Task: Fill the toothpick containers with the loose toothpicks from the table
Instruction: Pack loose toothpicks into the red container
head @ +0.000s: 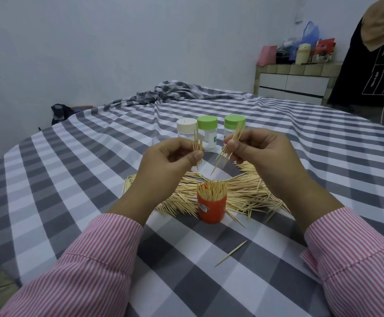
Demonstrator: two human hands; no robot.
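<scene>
An open red container (212, 208) stands on the table, packed with upright toothpicks. Around and behind it lies a pile of loose toothpicks (246, 193). My left hand (168, 161) pinches a small bundle of toothpicks (37, 143) above and left of the container. My right hand (262, 154) pinches another bundle of toothpicks (228, 147), slanted, its points aimed down toward the container. Three closed containers stand behind my hands: a white-lidded one (186, 128) and two green-lidded ones (207, 124) (234, 122). One stray toothpick (231, 253) lies near the front.
A grey and white checked cloth (94, 179) covers the round table and is bunched up at the far edge. A tiled counter (296, 81) with bags stands at the back right. A person in dark clothes (374, 65) stands at the right edge.
</scene>
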